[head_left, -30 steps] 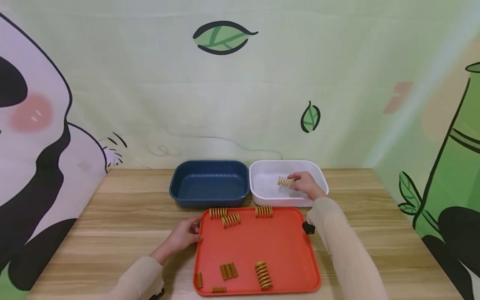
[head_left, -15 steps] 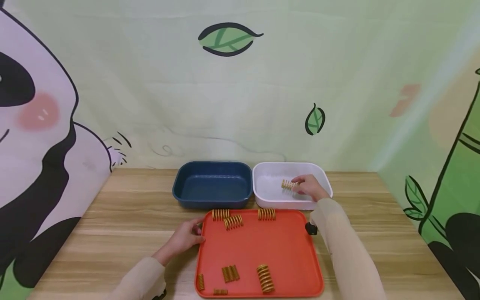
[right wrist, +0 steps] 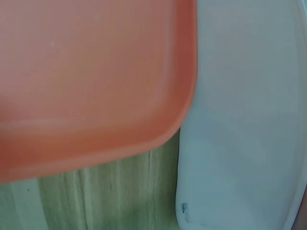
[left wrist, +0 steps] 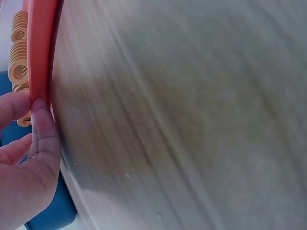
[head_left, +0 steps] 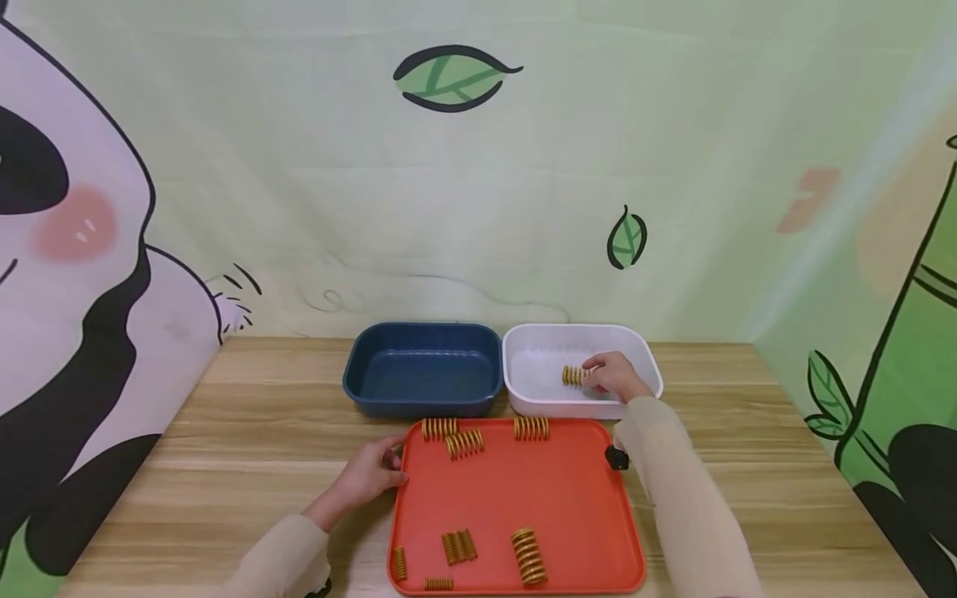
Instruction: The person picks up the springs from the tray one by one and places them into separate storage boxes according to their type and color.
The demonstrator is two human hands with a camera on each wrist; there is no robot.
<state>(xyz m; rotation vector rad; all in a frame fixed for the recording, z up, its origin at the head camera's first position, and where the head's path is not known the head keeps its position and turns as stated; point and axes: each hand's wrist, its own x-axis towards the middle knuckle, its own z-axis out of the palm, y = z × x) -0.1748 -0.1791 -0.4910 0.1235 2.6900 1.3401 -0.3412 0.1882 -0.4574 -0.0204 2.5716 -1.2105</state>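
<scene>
My left hand (head_left: 366, 473) pinches the left rim of a red tray (head_left: 561, 490); in the left wrist view, thumb and finger close on the tray rim (left wrist: 41, 57) from either side. Inside a white bin (head_left: 568, 409) behind the tray, my right hand (head_left: 616, 378) holds a gold coil spring (head_left: 572, 376) by its right end, low over the bin's floor. The fingers cover that end. Along the tray's far edge lie three more springs, one a spring at the right (head_left: 532, 428). Nearer me are a thick spring (head_left: 528, 556) and several smaller springs (head_left: 459, 546). The right wrist view misses the hand.
A dark blue bin (head_left: 422, 407) stands left of the white one, side by side with it. Both sit on a wood-grain table (head_left: 247, 432) just beyond the tray. A printed cloth backdrop (head_left: 336, 166) rises behind the table.
The right hand has lowered slightly with the spring inside the white bin. My left hand stays at the tray's rim. The head view has shifted a little since the first frame.
</scene>
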